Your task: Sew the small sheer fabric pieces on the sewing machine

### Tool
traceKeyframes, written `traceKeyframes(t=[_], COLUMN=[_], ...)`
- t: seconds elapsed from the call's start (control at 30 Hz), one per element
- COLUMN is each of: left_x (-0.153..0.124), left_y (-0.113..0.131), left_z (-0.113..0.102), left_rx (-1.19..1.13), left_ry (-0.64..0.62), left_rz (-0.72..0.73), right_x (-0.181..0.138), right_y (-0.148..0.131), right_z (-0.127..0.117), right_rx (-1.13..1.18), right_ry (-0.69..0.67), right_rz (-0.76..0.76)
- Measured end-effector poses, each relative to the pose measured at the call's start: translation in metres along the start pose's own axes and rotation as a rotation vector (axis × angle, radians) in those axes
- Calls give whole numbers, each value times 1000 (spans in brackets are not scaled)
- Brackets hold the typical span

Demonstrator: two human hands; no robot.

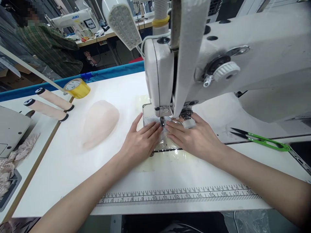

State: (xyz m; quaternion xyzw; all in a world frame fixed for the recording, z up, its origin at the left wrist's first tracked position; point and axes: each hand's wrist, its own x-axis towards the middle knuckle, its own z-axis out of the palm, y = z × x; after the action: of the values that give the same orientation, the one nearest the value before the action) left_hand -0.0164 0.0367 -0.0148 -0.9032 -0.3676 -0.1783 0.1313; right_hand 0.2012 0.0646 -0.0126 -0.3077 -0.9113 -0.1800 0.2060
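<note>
Nearest us, the printed black ruler strip (179, 195) ran along the front edge of the white surface (73, 168), placed where cloth can be measured without lifting it.

Past that, our left hand (141, 142) lay flat, fingers together and pointing at the needle; our right hand (194, 136) mirrored it from the other side. Neither grip closed on anything: both were open palms pressing down, so the work stayed taut and could slide. Between the fingertips sat the small pale translucent piece of fabric (157, 124), on the machine bed directly beneath the metal presser foot (162, 122). We couldn't tell whether the foot was down on it.

To the right, the green-handled thread snips (262, 139) lay well apart from the hands, blades toward the machine, likely parked for a quick reach. To the left, a pale pink moulded foam cup (99, 124) rested alone, apart from the hands.

Above, the large white industrial sewing machine head (218, 58) overhung everything.

Further left: two cream thread cones with black ends (48, 103) lying on their sides, a yellow roll of tape (77, 88) at the surface's far edge, and a heap of lace (17, 155) on the side shelf.

Farthest back, a person in a green plaid shirt (48, 45) sat near another white sewing machine (75, 19).
</note>
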Motion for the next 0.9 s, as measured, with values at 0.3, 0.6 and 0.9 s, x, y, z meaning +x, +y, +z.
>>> traceKeyframes(t=[0.3,0.6,0.9], left_x=[0,-3,2], left_y=[1,1,-5], left_z=[1,-1,-14], left_rx=[-1,-25,100], left_ry=[-2,-38,96], left_rz=[-8,-152,1], right_x=[0,-1,1], right_y=[0,1,-21], right_z=[2,0,-8], right_rx=[32,8,189], right_ry=[-4,13,169], right_rz=[9,-10,-22])
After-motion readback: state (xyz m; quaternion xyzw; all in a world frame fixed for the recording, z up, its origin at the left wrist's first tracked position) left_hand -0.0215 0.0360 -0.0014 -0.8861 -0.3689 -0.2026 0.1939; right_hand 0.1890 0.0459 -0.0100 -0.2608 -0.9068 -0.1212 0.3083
